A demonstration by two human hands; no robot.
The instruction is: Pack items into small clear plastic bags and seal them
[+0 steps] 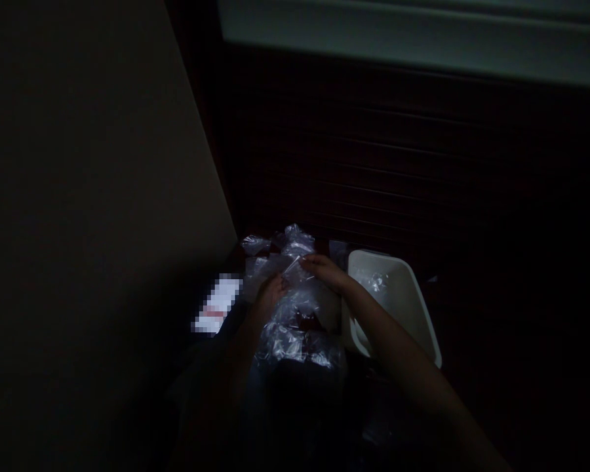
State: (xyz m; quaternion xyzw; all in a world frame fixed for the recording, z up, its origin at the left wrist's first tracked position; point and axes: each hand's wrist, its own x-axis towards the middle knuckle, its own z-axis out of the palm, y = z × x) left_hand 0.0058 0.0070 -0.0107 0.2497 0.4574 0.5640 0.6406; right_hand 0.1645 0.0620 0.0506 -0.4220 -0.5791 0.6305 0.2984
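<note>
In the dim light my right hand pinches the edge of a clear plastic bag between thumb and fingers. On the other side of this thin, flat piece, my left hand has its fingers curled at the lower edge. Crumpled clear plastic bags lie just beyond both hands. More shiny crumpled plastic is heaped below them, closer to me. Shadow covers much of the left hand and forearm.
A white plastic basin stands at the right, under my right forearm, with a small clear wad inside. At the left glows a blurred-out phone screen. A pale wall and dark slatted panel enclose the corner.
</note>
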